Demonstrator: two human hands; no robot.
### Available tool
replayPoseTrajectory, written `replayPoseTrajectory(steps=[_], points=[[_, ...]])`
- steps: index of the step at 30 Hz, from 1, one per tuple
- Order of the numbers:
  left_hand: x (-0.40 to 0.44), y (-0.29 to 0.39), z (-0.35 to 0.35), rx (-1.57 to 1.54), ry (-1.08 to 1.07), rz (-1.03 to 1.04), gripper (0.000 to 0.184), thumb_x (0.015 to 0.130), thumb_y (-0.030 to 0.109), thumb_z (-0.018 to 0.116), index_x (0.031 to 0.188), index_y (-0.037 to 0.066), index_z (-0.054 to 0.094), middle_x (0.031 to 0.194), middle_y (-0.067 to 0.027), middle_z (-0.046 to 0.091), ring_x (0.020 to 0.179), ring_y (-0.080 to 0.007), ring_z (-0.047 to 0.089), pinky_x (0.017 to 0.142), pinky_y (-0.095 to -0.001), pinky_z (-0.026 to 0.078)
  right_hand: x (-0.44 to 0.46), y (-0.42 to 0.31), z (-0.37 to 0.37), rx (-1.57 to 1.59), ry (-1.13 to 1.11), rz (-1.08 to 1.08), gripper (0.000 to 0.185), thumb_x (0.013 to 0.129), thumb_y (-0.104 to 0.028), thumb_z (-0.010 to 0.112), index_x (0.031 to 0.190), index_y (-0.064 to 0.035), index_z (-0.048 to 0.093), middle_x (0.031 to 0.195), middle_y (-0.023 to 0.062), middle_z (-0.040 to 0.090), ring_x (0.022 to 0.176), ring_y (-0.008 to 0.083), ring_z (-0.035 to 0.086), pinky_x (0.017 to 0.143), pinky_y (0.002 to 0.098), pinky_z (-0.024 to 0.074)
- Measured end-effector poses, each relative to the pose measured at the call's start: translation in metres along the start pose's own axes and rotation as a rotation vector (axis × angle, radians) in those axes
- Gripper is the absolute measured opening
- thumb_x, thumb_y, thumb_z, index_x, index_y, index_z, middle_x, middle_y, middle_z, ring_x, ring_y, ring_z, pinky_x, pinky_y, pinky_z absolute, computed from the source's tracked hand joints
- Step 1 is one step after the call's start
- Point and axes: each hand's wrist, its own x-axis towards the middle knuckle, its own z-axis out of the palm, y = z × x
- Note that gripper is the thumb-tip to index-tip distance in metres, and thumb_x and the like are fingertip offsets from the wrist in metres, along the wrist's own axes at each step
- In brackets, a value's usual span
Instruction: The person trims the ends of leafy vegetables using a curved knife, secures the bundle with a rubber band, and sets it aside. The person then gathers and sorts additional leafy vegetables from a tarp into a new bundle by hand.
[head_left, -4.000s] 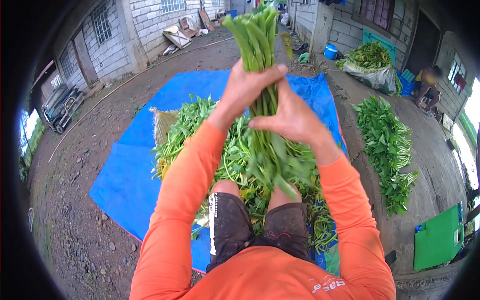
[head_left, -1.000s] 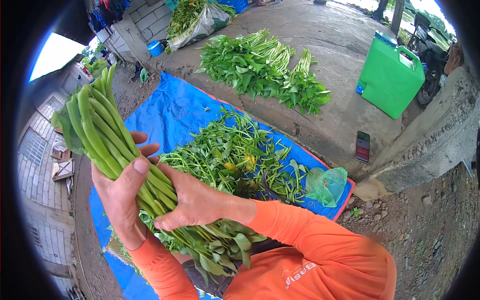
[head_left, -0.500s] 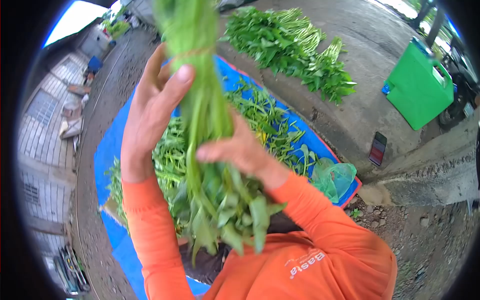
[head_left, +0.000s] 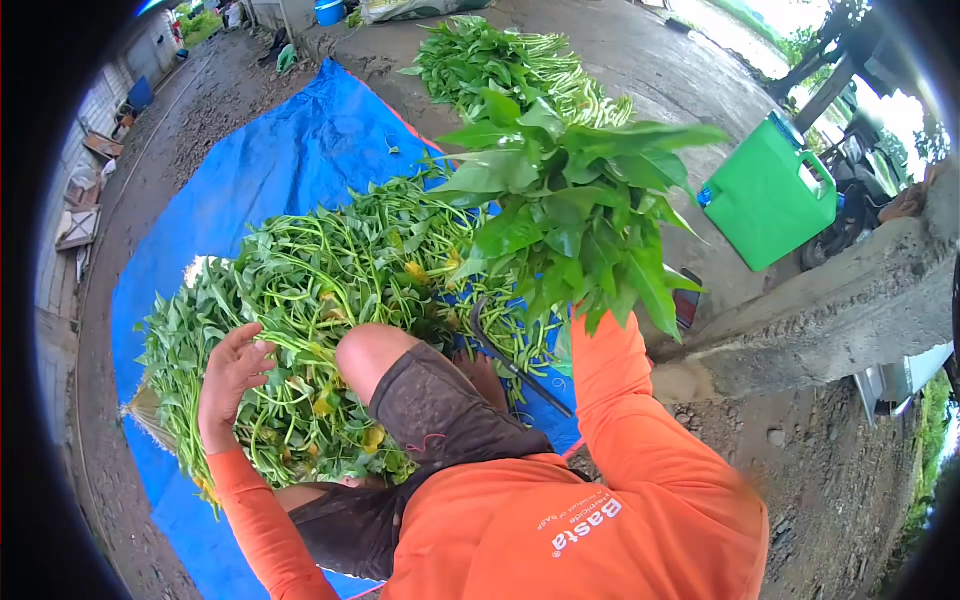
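Bunch of greens (head_left: 575,205), qty 1: held up in air at end of R sleeve (head_left: 615,375), lvs spread toward cam.; stems hidden. R hand: covered by lvs; finger state & grip can't be told. L hand (head_left: 235,382): fingers spread & slightly bent, nothing gripped; seen over L part of heap, contact can't be told.

Heap of greens (head_left: 320,250), lge: piled on blue tarp (head_left: 290,130), w/ some yellow lvs mixed in; partly blocked by knee (head_left: 375,358).

Sickle (head_left: 530,380), qty 1: laid among cut stems (head_left: 507,325), btwn knee & R sleeve.

Bundles (head_left: 520,68), several: laid in row on conc. floor (head_left: 690,85) beyond tarp edge; near end masked by raised bunch.

Phone (head_left: 686,308): placed on floor; mostly hidden by lvs.

Green jug (head_left: 770,205): set on floor at R, well apart from L hand; stood near conc. wall (head_left: 820,325), by which R side is closed off.

Blue bucket (head_left: 328,12), pale sack (head_left: 410,10): both cut off by top edge of view.
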Motion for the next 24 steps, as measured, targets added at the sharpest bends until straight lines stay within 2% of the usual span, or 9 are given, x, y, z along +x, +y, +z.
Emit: replayPoseTrajectory(steps=[6,7,10,11,13,16,19,22,24], points=[[-0.011,-0.078,-0.039,-0.12,0.06,-0.046,0.065,0.1,0.045,0.074,0.15,0.007,0.056,0.123,-0.0082,0.074,0.096,-0.0149,0.073,0.08,-0.0269,0.057,-0.042,0.007,0.034,-0.163,0.173,-0.083,0.046,0.099,-0.036,0.072,0.132,-0.0046,0.067,0.122,0.0171,0.074,0.107,0.0304,0.074,0.097,0.049,0.0607],[-0.02,-0.089,-0.04,-0.155,0.088,-0.052,0.064,0.101,0.042,0.072,0.148,0.003,0.057,0.124,-0.0106,0.073,0.1,-0.0166,0.071,0.085,-0.0309,0.056,-0.054,0.01,0.042,-0.204,0.219,-0.102,0.046,0.099,-0.036,0.072,0.133,-0.0047,0.067,0.123,0.0172,0.074,0.108,0.0305,0.074,0.098,0.0492,0.0604],[-0.038,-0.123,-0.056,0.068,0.181,-0.144,0.059,0.102,0.038,0.072,0.146,0.001,0.058,0.119,-0.0076,0.072,0.097,-0.0137,0.068,0.08,-0.0274,0.055,-0.103,0.022,0.071,-0.339,0.388,-0.154,0.048,0.099,-0.036,0.072,0.135,-0.0049,0.066,0.126,0.0174,0.073,0.112,0.0307,0.073,0.1,0.0498,0.0595],[-0.038,-0.137,-0.059,0.123,0.229,0.047,0.056,0.102,0.034,0.073,0.144,-0.001,0.059,0.112,-0.0043,0.071,0.092,-0.0112,0.066,0.076,-0.0254,0.053,-0.117,0.027,0.077,-0.373,0.436,-0.167,0.049,0.099,-0.036,0.073,0.135,-0.0049,0.066,0.127,0.0175,0.073,0.113,0.0308,0.073,0.101,0.0499,0.0592],[-0.047,-0.121,-0.06,-0.003,0.234,-0.009,0.055,0.102,0.031,0.075,0.143,-0.002,0.059,0.111,-0.004,0.071,0.091,-0.0103,0.065,0.074,-0.0251,0.052,-0.128,0.025,0.088,-0.439,0.526,-0.206,0.05,0.098,-0.036,0.073,0.137,-0.0051,0.065,0.129,0.0177,0.072,0.115,0.031,0.072,0.102,0.0503,0.0586],[-0.047,-0.097,-0.051,-0.058,0.194,-0.03,0.056,0.101,0.026,0.077,0.142,-0.006,0.059,0.109,-0.0058,0.071,0.092,-0.0089,0.063,0.074,-0.0245,0.051,-0.095,-0.007,0.09,-0.56,0.61,-0.298,0.051,0.098,-0.035,0.073,0.139,-0.0053,0.065,0.132,0.018,0.071,0.119,0.0313,0.071,0.104,0.0509,0.0577],[-0.022,-0.125,-0.055,-0.013,0.127,0.046,0.054,0.102,0.024,0.075,0.142,-0.008,0.058,0.11,-0.007,0.07,0.093,-0.01,0.062,0.077,-0.0254,0.051,-0.02,-0.075,0.068,-0.763,0.621,-0.37,0.054,0.099,-0.04,0.07,0.14,-0.0061,0.065,0.132,0.0165,0.071,0.117,0.0297,0.071,0.103,0.0487,0.0572],[-0.016,-0.093,-0.043,0.053,0.079,0.038,0.053,0.102,0.023,0.075,0.145,-0.006,0.059,0.123,-0.0116,0.071,0.111,-0.0162,0.067,0.096,-0.0305,0.054,0.084,-0.163,0.012,-1.064,0.721,-0.45,0.058,0.101,-0.048,0.065,0.141,-0.0072,0.065,0.129,0.0143,0.072,0.112,0.0272,0.07,0.099,0.0453,0.057],[-0.017,-0.075,-0.036,-0.037,0.118,0.031,0.055,0.103,0.025,0.075,0.146,-0.005,0.058,0.128,-0.0133,0.072,0.118,-0.0185,0.067,0.1,-0.0321,0.054,0.135,-0.202,-0.027,-1.339,0.875,-0.53,0.061,0.102,-0.053,0.061,0.142,-0.008,0.065,0.127,0.0128,0.072,0.109,0.0255,0.07,0.097,0.043,0.0569]])
